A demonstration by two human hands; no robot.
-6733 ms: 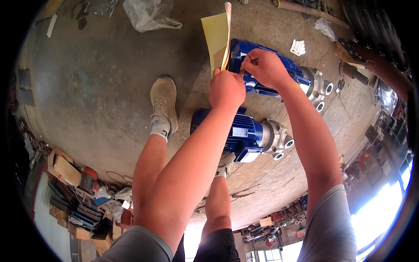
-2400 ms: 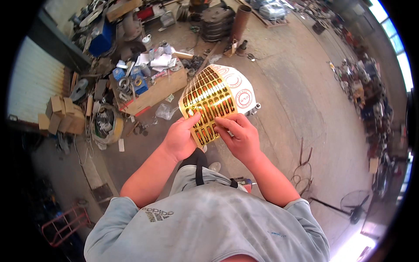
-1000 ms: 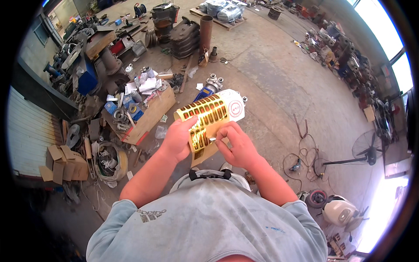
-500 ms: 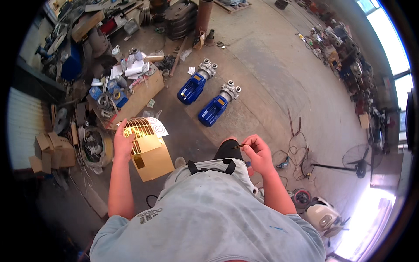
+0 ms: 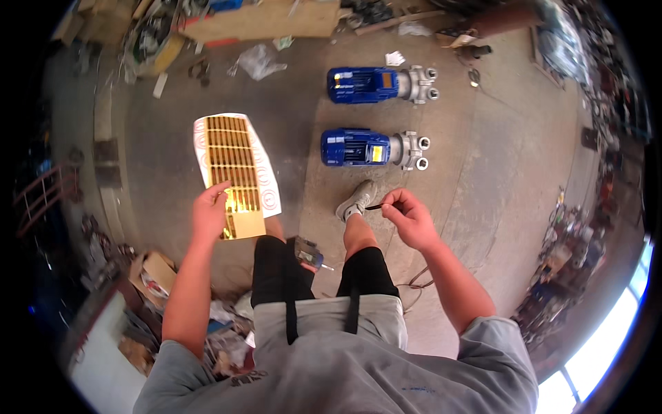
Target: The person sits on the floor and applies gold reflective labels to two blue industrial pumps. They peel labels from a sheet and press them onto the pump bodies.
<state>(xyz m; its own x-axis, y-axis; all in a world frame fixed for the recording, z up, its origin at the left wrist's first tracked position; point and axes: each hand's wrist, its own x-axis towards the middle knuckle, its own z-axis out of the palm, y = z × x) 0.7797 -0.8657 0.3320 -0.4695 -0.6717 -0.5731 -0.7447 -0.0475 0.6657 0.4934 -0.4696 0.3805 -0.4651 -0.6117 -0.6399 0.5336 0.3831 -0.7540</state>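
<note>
My left hand [image 5: 209, 215] grips a sheet of gold stickers [image 5: 232, 155] by its near left edge, thumb on top. Rows of dark gold rectangles cover most of it. Behind it sticks out a white sheet [image 5: 269, 196] with red circles. Out to the right, my right hand [image 5: 412, 221] pinches a small thin dark strip [image 5: 373, 207] between thumb and fingertips; its face cannot be made out. Beyond my feet, two blue motors with silver pump heads lie on the floor: a nearer one [image 5: 345, 148] bearing a bright yellow plate, and a farther one [image 5: 348, 85].
A dark box-shaped thing [image 5: 307, 252] shows between my legs. Plastic wrap [image 5: 258, 63] lies at far left, near a long wooden board [image 5: 269, 22]. Cables [image 5: 418, 277] run by my right leg. Piled metal parts [image 5: 562, 259] line the right side, and an open carton [image 5: 153, 274] stands at near left.
My view has turned and I have stepped round, so the motors now lie straight ahead, pump heads to the right. The sheet is spread flatter. Both hands keep their holds.
</note>
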